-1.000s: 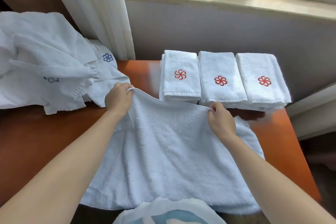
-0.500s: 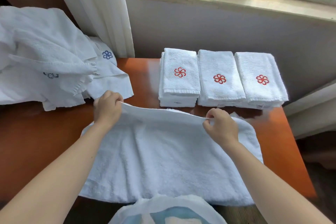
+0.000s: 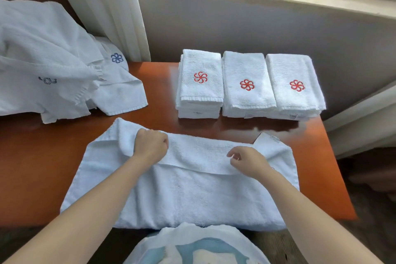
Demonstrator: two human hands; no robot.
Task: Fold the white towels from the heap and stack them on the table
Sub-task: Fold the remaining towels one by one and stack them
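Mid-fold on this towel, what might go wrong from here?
The towel has its flap bunched beside the left hand and skewed, so the next fold may come out crooked. Its near edge reaches the front edge of the table; a tug might slide it off.

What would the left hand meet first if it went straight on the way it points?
The left hand would cross the far edge of the towel and a bare strip of table, then probably meet the leftmost stack of folded towels; height is hard to judge.
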